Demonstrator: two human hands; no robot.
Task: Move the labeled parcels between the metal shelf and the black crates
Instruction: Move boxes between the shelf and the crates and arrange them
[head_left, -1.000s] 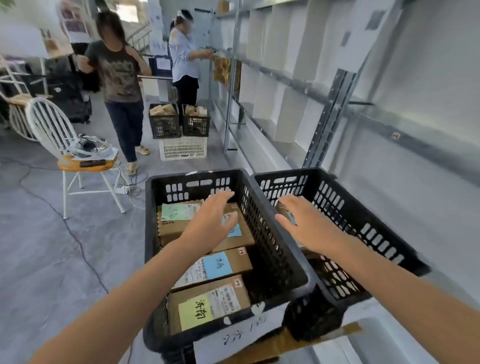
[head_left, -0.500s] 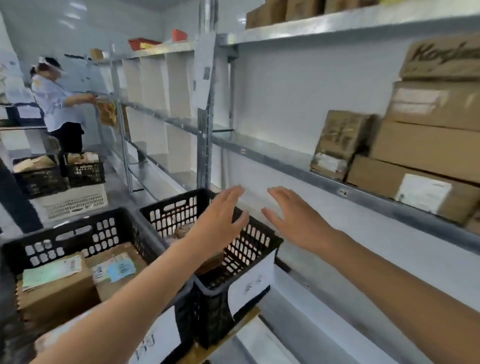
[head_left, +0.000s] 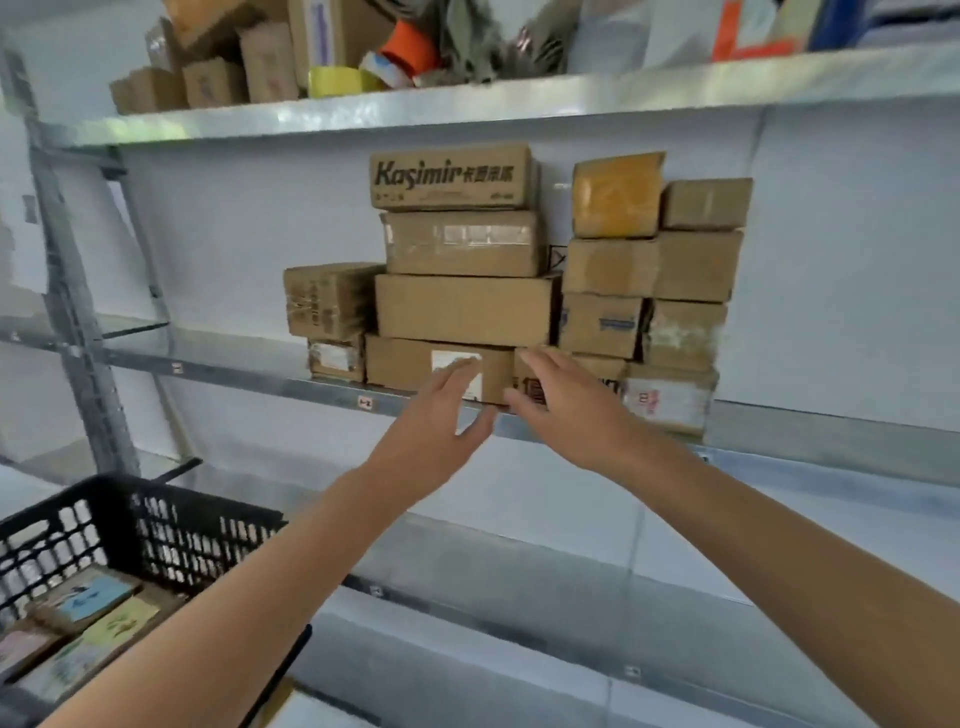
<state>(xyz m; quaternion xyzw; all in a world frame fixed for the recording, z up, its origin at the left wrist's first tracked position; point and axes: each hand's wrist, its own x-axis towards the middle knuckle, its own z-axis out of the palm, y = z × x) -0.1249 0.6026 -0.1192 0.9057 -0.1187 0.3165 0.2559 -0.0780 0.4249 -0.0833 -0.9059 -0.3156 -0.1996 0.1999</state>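
Observation:
Several brown cardboard parcels are stacked on the middle level of the metal shelf. The lowest one in the centre, a flat parcel with a white label, lies at the shelf's front edge. My left hand is open with fingers apart, its fingertips just in front of that label. My right hand is open too, close in front of the neighbouring bottom parcel. Neither hand holds anything. A black crate at lower left contains parcels with blue and yellow labels.
The top shelf carries small boxes, tape rolls and loose packing. A grey upright post stands at the left. A box marked Kasimir tops the centre stack. Lower shelf levels run below my arms.
My view has swung from the crates up and right to the shelf. Both hands rose from above the crates to the bottom parcels on the middle shelf, still open.

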